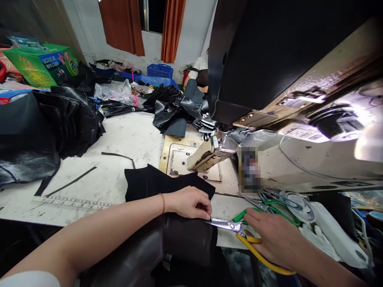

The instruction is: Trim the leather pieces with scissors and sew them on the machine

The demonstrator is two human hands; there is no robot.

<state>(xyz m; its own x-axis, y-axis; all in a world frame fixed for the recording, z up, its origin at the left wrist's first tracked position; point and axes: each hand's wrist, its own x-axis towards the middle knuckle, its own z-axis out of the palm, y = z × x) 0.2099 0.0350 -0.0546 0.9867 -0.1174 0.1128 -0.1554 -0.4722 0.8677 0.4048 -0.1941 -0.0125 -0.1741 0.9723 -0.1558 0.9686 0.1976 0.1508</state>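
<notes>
My left hand [191,202] reaches across the table, its fingers curled and pinched at the edge of a dark leather piece [188,239] that drapes over the table's front edge. Black fabric backing [152,181] lies flat beyond that hand. In my right hand [272,235] are metal scissors [231,226] with yellow and green on the handles. Their blades point left, the tips at the leather edge beside my left fingertips. What lies exactly between those fingertips is hidden.
The sewing machine's arm [191,155] stands beyond the fabric, its dark head overhanging at right. Stacked black leather pieces [68,119] sit at left. A ruler scale [72,203] runs along the front edge. Other green-handled scissors [281,211] lie right. A person [200,67] sits behind.
</notes>
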